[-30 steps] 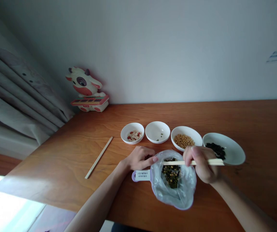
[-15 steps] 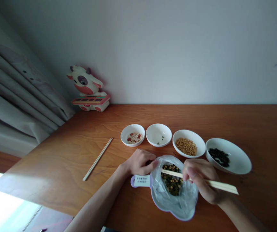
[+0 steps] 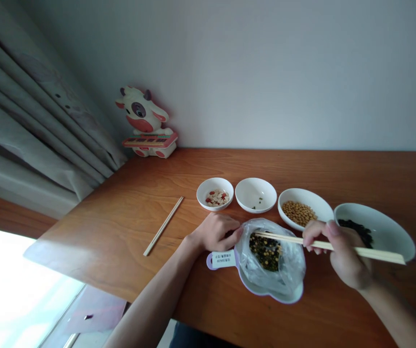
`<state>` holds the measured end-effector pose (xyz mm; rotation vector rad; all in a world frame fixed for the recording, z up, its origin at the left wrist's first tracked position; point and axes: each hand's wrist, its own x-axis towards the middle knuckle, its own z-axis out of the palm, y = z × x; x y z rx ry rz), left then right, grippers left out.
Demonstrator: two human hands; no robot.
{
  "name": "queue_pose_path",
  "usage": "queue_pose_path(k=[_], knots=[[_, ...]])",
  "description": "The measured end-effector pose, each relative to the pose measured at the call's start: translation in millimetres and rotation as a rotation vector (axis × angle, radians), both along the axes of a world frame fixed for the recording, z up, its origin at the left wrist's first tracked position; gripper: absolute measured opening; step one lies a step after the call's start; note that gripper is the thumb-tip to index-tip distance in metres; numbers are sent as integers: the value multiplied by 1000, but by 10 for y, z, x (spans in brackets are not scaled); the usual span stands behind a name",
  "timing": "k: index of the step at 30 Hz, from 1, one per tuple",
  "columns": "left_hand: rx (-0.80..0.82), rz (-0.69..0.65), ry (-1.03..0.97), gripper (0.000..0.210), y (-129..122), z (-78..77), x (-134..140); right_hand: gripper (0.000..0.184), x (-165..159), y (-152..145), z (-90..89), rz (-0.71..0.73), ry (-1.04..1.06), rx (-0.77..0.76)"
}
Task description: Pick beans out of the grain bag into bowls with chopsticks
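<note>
My right hand point(image 3: 341, 253) grips a pair of wooden chopsticks point(image 3: 302, 240), whose tips reach left over an open plastic bag point(image 3: 287, 270) of mixed dark and yellow beans point(image 3: 265, 250). The bag lies in a lilac dish point(image 3: 265, 291) with a labelled handle point(image 3: 222, 259). My left hand point(image 3: 217, 231) rests on the table and pinches the bag's left edge by that handle. Behind stand several white bowls in a row: one with red and white pieces point(image 3: 215, 194), one nearly empty point(image 3: 256, 195), one with soybeans point(image 3: 305, 208), one with black beans point(image 3: 374, 231).
A spare pair of chopsticks point(image 3: 163, 225) lies on the wooden table point(image 3: 121, 227) to the left. A toy cow with a small keyboard point(image 3: 145, 124) stands at the back left corner by the grey curtain point(image 3: 37, 125). The table's front edge runs close below the dish.
The chopstick tips have swung over the bag and my right hand has slid back toward their far end. The camera view has shifted, so everything sits further right.
</note>
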<state>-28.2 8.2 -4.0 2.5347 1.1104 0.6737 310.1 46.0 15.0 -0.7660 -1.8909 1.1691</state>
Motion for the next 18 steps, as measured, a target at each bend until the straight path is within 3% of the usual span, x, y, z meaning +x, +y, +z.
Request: queue_pose_path(k=[11,18], knots=[[-48,-4,-13,42,33,-38,-55,62,-371,131,357,-130,10,17],[-53,-15,-22,41,50,-55,-59,65,-209,180,295,-251,218,-101]])
